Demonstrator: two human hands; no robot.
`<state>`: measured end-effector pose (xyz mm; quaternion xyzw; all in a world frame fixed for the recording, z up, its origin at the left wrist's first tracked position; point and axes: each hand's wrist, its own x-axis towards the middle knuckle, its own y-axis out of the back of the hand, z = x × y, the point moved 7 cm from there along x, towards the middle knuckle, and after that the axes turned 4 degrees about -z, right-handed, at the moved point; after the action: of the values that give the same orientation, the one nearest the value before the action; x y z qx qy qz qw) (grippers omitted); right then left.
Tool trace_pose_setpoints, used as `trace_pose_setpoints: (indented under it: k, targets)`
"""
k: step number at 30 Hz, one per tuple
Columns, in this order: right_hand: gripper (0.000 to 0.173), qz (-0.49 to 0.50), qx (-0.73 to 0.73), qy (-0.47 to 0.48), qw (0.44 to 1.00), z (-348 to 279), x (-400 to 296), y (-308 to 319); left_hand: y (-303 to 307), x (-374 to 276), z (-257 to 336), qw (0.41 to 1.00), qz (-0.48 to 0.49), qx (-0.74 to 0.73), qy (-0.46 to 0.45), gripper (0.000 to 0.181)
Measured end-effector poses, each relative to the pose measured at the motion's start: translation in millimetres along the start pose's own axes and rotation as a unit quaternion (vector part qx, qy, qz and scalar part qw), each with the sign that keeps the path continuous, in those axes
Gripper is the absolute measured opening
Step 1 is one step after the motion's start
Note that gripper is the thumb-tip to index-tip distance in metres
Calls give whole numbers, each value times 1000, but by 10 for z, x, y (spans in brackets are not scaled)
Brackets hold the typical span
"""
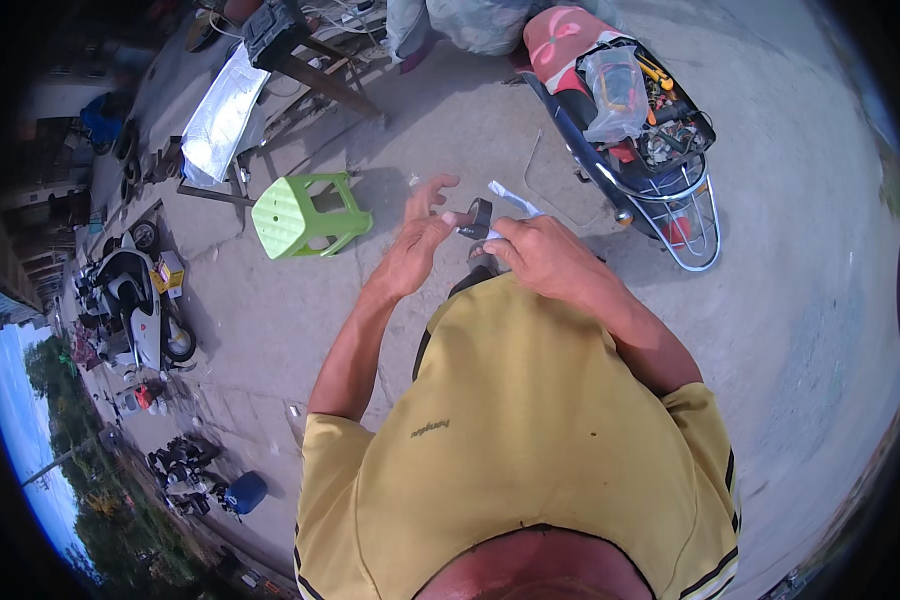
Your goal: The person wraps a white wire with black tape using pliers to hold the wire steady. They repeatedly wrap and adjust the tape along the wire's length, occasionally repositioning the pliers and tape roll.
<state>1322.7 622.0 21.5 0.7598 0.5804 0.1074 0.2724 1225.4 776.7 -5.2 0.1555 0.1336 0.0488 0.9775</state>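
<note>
In front of my chest, my left hand (pixel 424 238) holds a roll of black tape (pixel 481 213) at its thumb and index finger. The other left fingers are spread away from the roll. My right hand (pixel 546 251) grips a narrow white strip (pixel 515 198), perhaps folded paper or plastic, whose far end sticks out past the fingers. The right fingertips are close beside the tape, and a dark piece below the roll reaches towards them. Whether that piece is pulled-off tape I cannot tell.
A green plastic stool (pixel 307 216) stands ahead to the left. At the right is a motorbike with a chrome rear rack (pixel 703 225) and an open tray of tools (pixel 675 127). A thin wire (pixel 529 161) lies on the concrete. A parked scooter (pixel 139 307) is farther left.
</note>
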Motion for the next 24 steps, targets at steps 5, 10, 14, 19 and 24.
trace_pose_setpoints:
  k: [5,10,14,19,24]
  targets:
    - [23,2,7,-14,1000,83,-8,104,-189,-142,75,999,-44,11,-2,43]
    - [18,-13,6,16,1000,225,6,-17,-207,-401,352,999,-40,11,-33,42]
    - [19,-63,8,14,998,105,44,-107,-109,-347,503,997,-30,21,-74,46]
    - [21,-49,38,21,998,57,6,-97,-80,-9,310,993,-36,-96,-54,66]
    - [24,-71,50,-17,996,180,-38,-121,-160,-47,449,989,-75,-86,-91,38]
